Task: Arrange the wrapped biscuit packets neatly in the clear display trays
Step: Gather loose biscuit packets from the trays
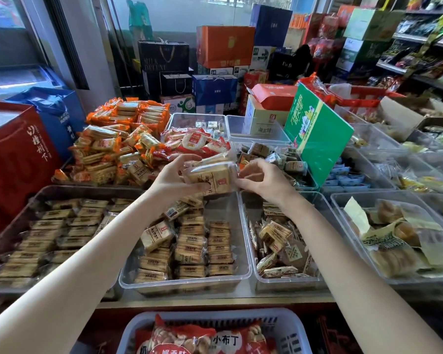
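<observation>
The broad shop surface (pixel 215 301) carries several clear rectangular plastic trays. The middle clear tray (pixel 244 273) already holds tan wrapped biscuit packets (pixel 189 249) in rough rows, though a few near its far left lie askew and its right strip is bare. Above its far edge, a small stack of tan clear-wrapped biscuit packets (pixel 211 176) is held in the air between both hands. The left hand (pixel 175 178) grips the stack, its fingers curled round the near side; the right hand (pixel 264 180) pinches the wrapper's end with bent fingers. The step appears to be squaring up a handful before placing. Next, lowering it flat into the bare strip, edges matching the rows.
</observation>
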A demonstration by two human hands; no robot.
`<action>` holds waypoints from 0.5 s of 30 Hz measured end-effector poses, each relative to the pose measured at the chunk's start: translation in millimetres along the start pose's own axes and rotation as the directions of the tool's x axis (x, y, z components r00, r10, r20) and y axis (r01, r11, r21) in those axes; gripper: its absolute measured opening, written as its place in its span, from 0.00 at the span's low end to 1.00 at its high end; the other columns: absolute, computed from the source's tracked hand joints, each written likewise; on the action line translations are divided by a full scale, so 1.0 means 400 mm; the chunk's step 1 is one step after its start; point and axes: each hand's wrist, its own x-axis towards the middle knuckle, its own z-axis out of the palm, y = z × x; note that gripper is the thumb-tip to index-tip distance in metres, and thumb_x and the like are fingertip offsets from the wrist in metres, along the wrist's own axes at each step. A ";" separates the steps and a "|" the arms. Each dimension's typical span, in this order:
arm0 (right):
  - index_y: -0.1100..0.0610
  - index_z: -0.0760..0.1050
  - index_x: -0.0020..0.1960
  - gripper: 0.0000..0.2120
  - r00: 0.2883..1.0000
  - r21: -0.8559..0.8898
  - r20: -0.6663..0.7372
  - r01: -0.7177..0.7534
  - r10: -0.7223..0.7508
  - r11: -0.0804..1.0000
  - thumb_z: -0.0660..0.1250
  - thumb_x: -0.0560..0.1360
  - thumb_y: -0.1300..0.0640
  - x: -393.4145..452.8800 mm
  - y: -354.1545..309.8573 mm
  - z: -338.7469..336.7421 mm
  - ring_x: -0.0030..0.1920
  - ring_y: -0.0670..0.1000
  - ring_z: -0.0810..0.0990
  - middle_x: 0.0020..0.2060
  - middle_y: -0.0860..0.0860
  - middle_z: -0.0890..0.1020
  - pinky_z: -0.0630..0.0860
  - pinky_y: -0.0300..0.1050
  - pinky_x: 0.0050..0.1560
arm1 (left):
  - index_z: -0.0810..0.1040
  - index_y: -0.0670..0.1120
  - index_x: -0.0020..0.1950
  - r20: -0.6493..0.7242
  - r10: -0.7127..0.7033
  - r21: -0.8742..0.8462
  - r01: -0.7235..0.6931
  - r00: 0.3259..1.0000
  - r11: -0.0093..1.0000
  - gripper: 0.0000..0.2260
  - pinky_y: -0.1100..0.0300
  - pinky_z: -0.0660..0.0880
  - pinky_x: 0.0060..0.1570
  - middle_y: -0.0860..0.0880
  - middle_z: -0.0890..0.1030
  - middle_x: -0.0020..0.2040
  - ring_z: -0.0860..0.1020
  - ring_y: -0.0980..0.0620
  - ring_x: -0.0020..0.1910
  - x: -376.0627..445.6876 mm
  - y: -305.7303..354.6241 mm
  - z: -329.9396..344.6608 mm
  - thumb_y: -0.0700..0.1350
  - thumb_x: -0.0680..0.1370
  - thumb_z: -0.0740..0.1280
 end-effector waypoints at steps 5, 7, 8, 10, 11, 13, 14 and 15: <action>0.54 0.57 0.74 0.46 0.965 -0.365 0.198 0.234 -0.170 0.901 0.78 0.64 0.50 0.006 -0.041 0.020 0.67 0.52 0.66 0.69 0.53 0.66 0.62 0.50 0.70 | 0.72 0.54 0.64 0.075 0.099 0.456 -0.123 0.992 0.882 0.29 0.57 0.77 0.50 0.52 0.77 0.55 0.78 0.52 0.51 0.004 0.020 0.026 0.41 0.66 0.78; 0.56 0.64 0.70 0.39 0.965 -0.404 0.202 0.237 -0.166 0.884 0.79 0.64 0.54 0.017 -0.031 0.023 0.61 0.51 0.71 0.63 0.53 0.71 0.68 0.48 0.66 | 0.71 0.53 0.64 0.116 0.092 0.408 -0.132 0.989 0.903 0.29 0.55 0.79 0.49 0.52 0.78 0.57 0.79 0.53 0.50 0.002 0.027 0.034 0.42 0.67 0.77; 0.57 0.66 0.67 0.36 0.968 -0.401 0.189 0.232 -0.168 0.886 0.79 0.64 0.56 0.019 -0.019 0.019 0.57 0.49 0.72 0.61 0.52 0.73 0.69 0.45 0.62 | 0.71 0.52 0.65 0.139 0.067 0.295 -0.106 0.988 0.949 0.28 0.55 0.80 0.48 0.52 0.78 0.57 0.80 0.54 0.49 -0.003 0.032 0.031 0.43 0.68 0.76; 0.57 0.67 0.66 0.34 0.972 -0.343 0.164 0.217 -0.169 0.914 0.79 0.64 0.58 0.014 0.008 0.005 0.55 0.47 0.71 0.59 0.52 0.75 0.67 0.39 0.57 | 0.71 0.49 0.66 0.173 0.031 -0.026 -0.027 0.984 0.999 0.24 0.57 0.80 0.49 0.51 0.80 0.57 0.81 0.52 0.50 -0.010 0.037 0.017 0.46 0.71 0.70; 0.57 0.67 0.66 0.35 0.972 -0.303 0.153 0.218 -0.179 0.928 0.79 0.64 0.58 0.010 0.020 -0.001 0.55 0.47 0.72 0.59 0.52 0.75 0.66 0.39 0.56 | 0.72 0.48 0.64 0.168 0.038 -0.110 -0.020 0.985 0.994 0.21 0.57 0.80 0.50 0.51 0.81 0.55 0.82 0.53 0.50 -0.010 0.038 0.012 0.47 0.72 0.69; 0.57 0.67 0.66 0.35 0.969 -0.240 0.144 0.230 -0.200 0.943 0.79 0.64 0.57 0.006 0.038 -0.005 0.58 0.50 0.74 0.59 0.52 0.76 0.68 0.40 0.57 | 0.77 0.50 0.57 0.120 0.089 -0.005 -0.089 0.989 0.996 0.13 0.61 0.79 0.49 0.53 0.82 0.50 0.82 0.57 0.46 -0.006 0.040 0.013 0.43 0.73 0.70; 0.57 0.67 0.66 0.35 0.967 -0.205 0.149 0.234 -0.206 0.950 0.79 0.64 0.57 0.006 0.043 -0.003 0.58 0.51 0.75 0.59 0.52 0.77 0.69 0.42 0.58 | 0.79 0.52 0.52 0.096 0.130 0.120 -0.141 0.987 0.983 0.10 0.63 0.79 0.47 0.56 0.82 0.47 0.81 0.58 0.43 0.000 0.039 0.016 0.41 0.72 0.71; 0.56 0.68 0.66 0.35 0.965 -0.160 0.156 0.234 -0.210 0.959 0.79 0.63 0.58 0.006 0.045 -0.001 0.59 0.51 0.76 0.58 0.52 0.77 0.71 0.44 0.60 | 0.79 0.54 0.48 0.089 0.175 0.237 -0.191 0.981 0.953 0.10 0.65 0.78 0.46 0.57 0.82 0.46 0.81 0.59 0.42 0.005 0.040 0.018 0.40 0.72 0.72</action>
